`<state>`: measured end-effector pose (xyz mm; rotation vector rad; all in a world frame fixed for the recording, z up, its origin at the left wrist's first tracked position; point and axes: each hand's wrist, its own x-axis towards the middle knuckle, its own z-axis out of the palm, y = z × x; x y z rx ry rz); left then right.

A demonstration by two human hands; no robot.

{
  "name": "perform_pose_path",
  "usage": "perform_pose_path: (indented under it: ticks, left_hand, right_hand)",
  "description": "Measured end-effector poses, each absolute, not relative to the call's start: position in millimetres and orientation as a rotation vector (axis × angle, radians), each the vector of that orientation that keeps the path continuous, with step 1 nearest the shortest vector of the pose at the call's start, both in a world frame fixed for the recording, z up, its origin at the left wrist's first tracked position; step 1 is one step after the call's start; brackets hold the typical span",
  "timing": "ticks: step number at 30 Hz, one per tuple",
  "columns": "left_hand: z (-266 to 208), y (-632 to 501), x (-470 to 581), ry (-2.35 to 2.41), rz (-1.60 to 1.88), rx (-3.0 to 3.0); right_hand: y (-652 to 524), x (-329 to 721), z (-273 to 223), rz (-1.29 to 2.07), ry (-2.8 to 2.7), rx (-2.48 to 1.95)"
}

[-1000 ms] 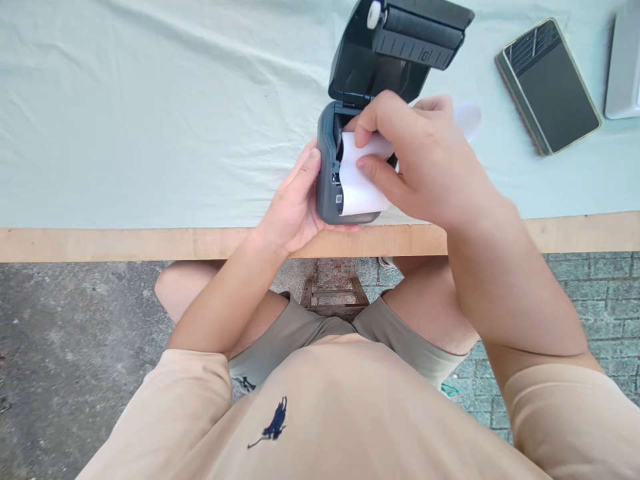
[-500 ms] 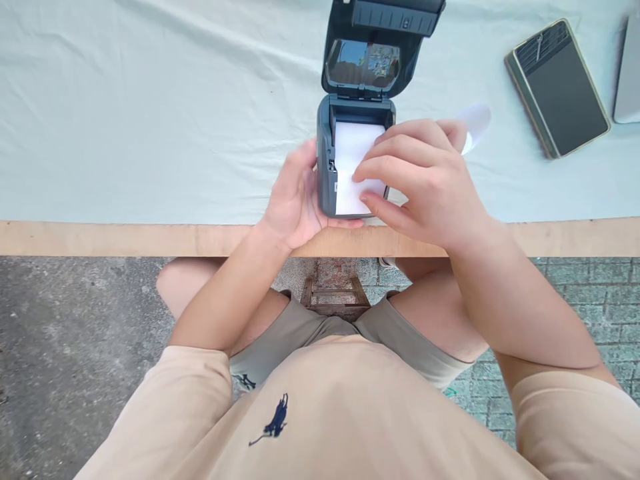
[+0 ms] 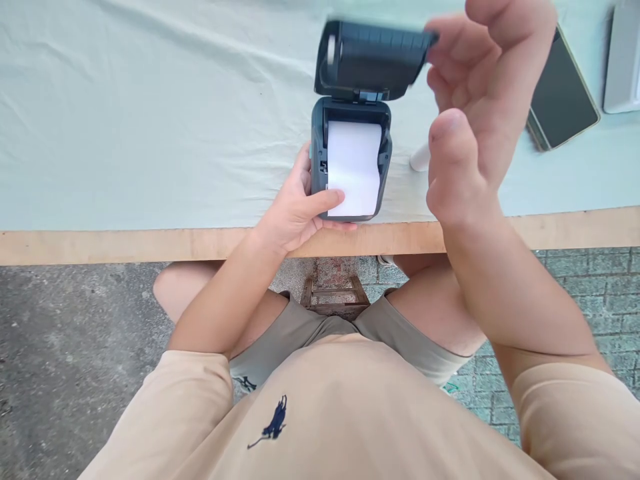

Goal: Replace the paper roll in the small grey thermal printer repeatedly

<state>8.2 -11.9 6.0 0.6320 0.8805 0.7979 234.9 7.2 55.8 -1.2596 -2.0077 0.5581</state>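
Note:
A dark portable label printer (image 3: 387,143) is propped over the table's front edge with its compartment facing up. My left hand (image 3: 295,207) grips it from the left, fingers under the body and thumb pressing on the white paper (image 3: 353,160) inside. The hinged lid (image 3: 373,63) is raised and slightly blurred. At the lid's right corner, the fingertips of my right hand (image 3: 487,100) touch the edge, its thumb well apart and the fingers loosely spread. A small white cylinder-like piece (image 3: 420,159) shows beside that hand, partly hidden by it.
A dark phone-like device (image 3: 567,100) in a clear case lies at the right, partly behind my right hand. Further right is a grey flat object (image 3: 623,67), cut off by the frame. Pale cloth (image 3: 150,133) covers the table, whose wooden edge (image 3: 125,245) runs in front.
My right hand has left the paper and moved up to the lid's right corner. The lid has tilted down somewhat. My left thumb has shifted onto the paper.

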Motion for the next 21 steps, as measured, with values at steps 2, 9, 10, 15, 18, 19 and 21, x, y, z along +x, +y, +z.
perform_pose_path:
  ticks: [2,9,10,15,18,19,21]
  left_hand:
    - [-5,-9,6,0.812,0.777,0.694]
    - [-13,-5,3,0.791,0.762,0.785]
    - [-10,-6,4,0.795,0.770,0.772]
    - [-2,-13,6,0.821,0.803,0.721]
    - [1,-16,8,0.830,0.826,0.707]
    - [2,-17,9,0.831,0.837,0.701]
    - [5,-18,11,0.831,0.861,0.686]
  right_hand:
    - [12,238,49,0.580,-1.958,-1.262]
    - [21,247,21,0.522,-1.970,-1.109]
    - [21,247,20,0.533,-1.974,-1.122]
    - [15,241,10,0.699,-1.826,-1.132]
    - [15,239,-1,0.861,-1.752,-1.157]
    - [16,238,-3,0.901,-1.738,-1.156]
    - [17,238,-2,0.935,-1.733,-1.150]
